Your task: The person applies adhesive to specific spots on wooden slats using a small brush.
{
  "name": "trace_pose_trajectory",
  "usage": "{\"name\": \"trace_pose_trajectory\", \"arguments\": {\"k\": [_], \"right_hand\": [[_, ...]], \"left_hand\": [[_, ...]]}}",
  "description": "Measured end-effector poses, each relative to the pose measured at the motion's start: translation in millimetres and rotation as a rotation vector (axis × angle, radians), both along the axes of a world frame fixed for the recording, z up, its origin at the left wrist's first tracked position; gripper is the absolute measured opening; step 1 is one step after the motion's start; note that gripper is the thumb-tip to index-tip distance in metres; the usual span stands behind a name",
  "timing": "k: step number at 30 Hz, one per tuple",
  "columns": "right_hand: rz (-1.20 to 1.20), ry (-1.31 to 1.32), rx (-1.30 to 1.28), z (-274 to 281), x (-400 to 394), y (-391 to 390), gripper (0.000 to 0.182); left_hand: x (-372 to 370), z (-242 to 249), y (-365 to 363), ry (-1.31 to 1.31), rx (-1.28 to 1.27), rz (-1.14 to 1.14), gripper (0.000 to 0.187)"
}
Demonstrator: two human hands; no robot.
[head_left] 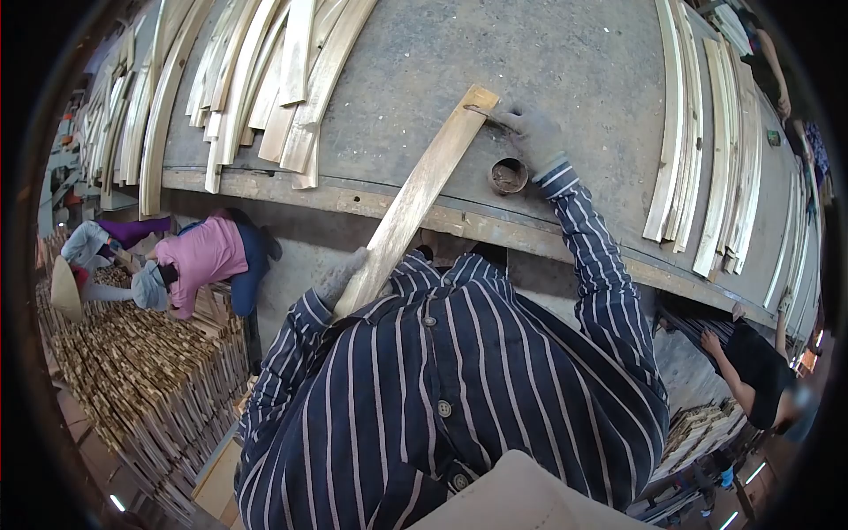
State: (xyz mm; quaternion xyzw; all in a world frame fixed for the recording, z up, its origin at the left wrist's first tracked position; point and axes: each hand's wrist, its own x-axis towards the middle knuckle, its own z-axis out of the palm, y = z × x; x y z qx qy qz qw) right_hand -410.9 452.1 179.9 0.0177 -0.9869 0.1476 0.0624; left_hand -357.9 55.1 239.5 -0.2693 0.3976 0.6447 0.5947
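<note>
A long, pale wooden board (415, 203) slants from my chest across the table edge, its far end resting on the tabletop. My gloved left hand (340, 276) grips the board's near end from the side. Over the far end, my gloved right hand (532, 134) is closed on a thin, dark tool (478, 109) resembling a small putty knife. The tool's tip is at the board's surface; its handle is mostly hidden in the fingers. Just below that hand, a small round cup (508, 176) with brown material inside stands on the table.
The grey worktable (565, 53) has a worn wooden front edge. Several strips (305, 97) lie at the left and more boards (676, 132) at the right. A person in pink (208, 261) bends beside stacked wood (132, 371); another person (751, 367) is at the right.
</note>
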Motion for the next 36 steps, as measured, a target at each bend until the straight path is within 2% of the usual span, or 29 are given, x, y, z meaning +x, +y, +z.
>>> {"name": "trace_pose_trajectory", "arguments": {"k": [4, 7, 9, 10, 13, 15, 19, 21, 25, 27, 28, 30, 34, 36], "right_hand": [[0.043, -0.066, 0.118, 19, -2, -1, 0.023], [-0.048, -0.075, 0.137, 23, -9, -6, 0.022], [-0.044, 0.022, -0.065, 7, -12, -4, 0.025], [-0.044, 0.022, -0.065, 2, -10, -3, 0.025], [0.0, -0.017, -0.172, 2, -8, -3, 0.024], [-0.082, -0.156, -0.316, 9, -8, 0, 0.024], [-0.111, -0.1, -0.297, -2, -9, 0, 0.022], [0.003, -0.011, -0.352, -18, -9, 2, 0.024], [0.049, -0.042, -0.468, -10, -7, 4, 0.026], [-0.116, -0.132, -0.538, 0, -8, 1, 0.027], [-0.116, -0.133, -0.538, 2, -7, 0, 0.027], [-0.077, -0.079, -0.238, 3, -6, -2, 0.026], [0.008, -0.007, -0.234, -2, -5, -1, 0.022], [-0.091, -0.108, -0.252, 10, -7, -2, 0.02]], "left_hand": [[-1, -3, -5, -0.004, 0.041, -0.009, 0.065], [-1, 2, -3, 0.007, 0.012, -0.024, 0.065], [-1, 3, -1, 0.041, -0.06, -0.031, 0.065], [-2, 5, 0, 0.042, -0.06, -0.031, 0.065], [-3, 8, 1, 0.031, -0.088, -0.023, 0.066], [-2, 5, -1, 0.002, -0.061, -0.009, 0.065], [-2, 4, -1, 0.011, -0.022, -0.016, 0.065], [-3, 9, 2, 0.019, -0.093, -0.006, 0.065], [-3, 2, -3, 0.039, -0.059, -0.029, 0.066], [-2, 0, -4, 0.041, -0.009, -0.035, 0.066], [-1, 0, -4, 0.04, -0.009, -0.035, 0.066], [-2, -1, -2, 0.041, -0.014, -0.026, 0.065], [-2, 0, -2, 0.007, -0.025, -0.007, 0.066], [-3, -2, -3, 0.063, 0.035, -0.066, 0.067]]}}
